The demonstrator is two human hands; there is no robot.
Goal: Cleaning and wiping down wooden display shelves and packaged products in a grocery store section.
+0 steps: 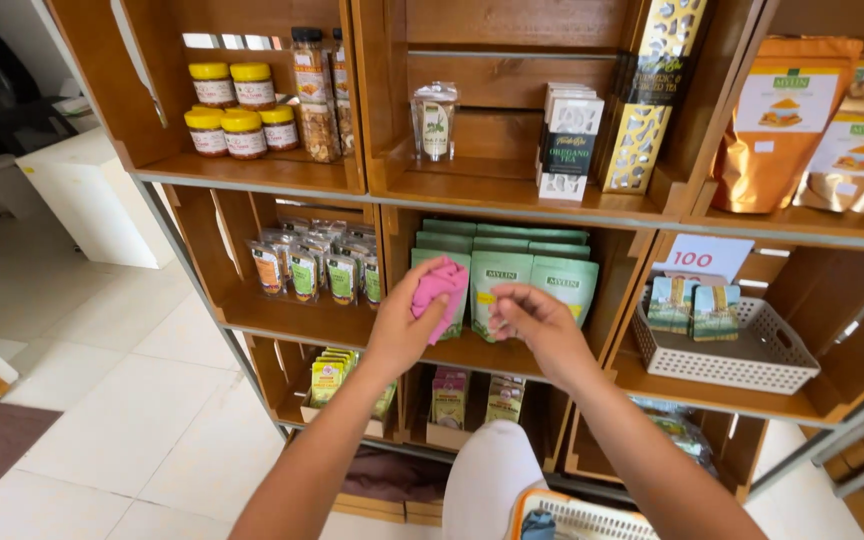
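Head view: pink cloth [439, 292] within left hand [407, 330] fingers.

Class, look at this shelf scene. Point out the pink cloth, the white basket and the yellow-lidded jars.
pink cloth [441, 291], head view: the middle of the bunched fabric in the left hand.
white basket [752, 372], head view: its slotted front wall.
yellow-lidded jars [244, 134], head view: the front jar's label.

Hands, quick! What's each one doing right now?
Left hand: grip closed on a crumpled pink cloth.
Right hand: fingers curled at a pale green standing pouch; whether it grips it cannot be told.
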